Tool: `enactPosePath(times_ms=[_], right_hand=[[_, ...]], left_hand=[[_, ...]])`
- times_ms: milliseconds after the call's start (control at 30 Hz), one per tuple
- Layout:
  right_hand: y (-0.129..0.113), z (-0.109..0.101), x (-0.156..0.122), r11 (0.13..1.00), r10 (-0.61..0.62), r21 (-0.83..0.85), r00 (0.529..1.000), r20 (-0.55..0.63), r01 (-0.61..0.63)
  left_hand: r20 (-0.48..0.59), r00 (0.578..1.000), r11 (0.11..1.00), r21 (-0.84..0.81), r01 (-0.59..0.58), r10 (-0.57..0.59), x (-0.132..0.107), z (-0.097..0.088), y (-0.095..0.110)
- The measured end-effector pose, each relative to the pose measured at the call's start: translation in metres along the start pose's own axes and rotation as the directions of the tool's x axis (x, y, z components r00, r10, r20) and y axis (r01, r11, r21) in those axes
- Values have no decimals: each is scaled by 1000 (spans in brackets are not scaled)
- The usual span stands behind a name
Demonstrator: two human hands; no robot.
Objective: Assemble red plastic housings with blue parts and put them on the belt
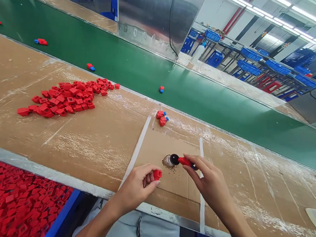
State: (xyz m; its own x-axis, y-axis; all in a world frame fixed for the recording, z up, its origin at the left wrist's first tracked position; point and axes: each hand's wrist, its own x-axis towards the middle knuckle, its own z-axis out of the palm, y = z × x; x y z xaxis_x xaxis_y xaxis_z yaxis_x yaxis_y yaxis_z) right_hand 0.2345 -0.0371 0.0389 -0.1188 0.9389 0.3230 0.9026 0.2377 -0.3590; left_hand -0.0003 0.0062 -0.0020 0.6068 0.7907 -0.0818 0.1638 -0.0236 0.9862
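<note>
My left hand [139, 182] pinches a small red hollow plastic block [157, 174] above the cardboard. Between the thumb and fingers of my right hand [209, 175] is a red plastic piece [183, 160] with a dark blue end. Its tip reaches a round black part [174, 159] by a small clear jar [168, 161]; whether they touch I cannot tell. Dark specks surround the jar on a cardboard sheet [155, 147] edged by white tape. Just beyond lie two red-and-blue pieces [162, 121].
A pile of red blocks [66, 96] lies on the left of the bench. Behind runs a green conveyor belt [129, 67] carrying several red-and-blue pieces. A blue bin [61, 215] full of red blocks stands below the bench at the left. A metal housing [154, 19] spans the belt's far side.
</note>
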Motion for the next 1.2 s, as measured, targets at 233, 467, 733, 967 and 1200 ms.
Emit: enactPosePath(times_ms=[233,467,733,967,1200], right_hand=[[-1,0,-1,1000,1,6,1000,5,-1],[-2,1,0,1000,-2,6,1000,-4,3],[-2,3,-1,1000,-5,6,1000,5,5],[-5,3,-1,1000,-7,7,1000,9,7],[-5,0,2,1000,4,6,1000,-20,-4]], left_hand=[[9,1000,999,-33,3,-2,-1,0,3],[13,1000,1000,-18,-4,4,-3,0,2],[16,1000,1000,-15,4,-4,-3,0,3],[19,1000,1000,-5,7,-7,-4,0,5],[30,999,999,-27,19,-19,-4,0,5]])
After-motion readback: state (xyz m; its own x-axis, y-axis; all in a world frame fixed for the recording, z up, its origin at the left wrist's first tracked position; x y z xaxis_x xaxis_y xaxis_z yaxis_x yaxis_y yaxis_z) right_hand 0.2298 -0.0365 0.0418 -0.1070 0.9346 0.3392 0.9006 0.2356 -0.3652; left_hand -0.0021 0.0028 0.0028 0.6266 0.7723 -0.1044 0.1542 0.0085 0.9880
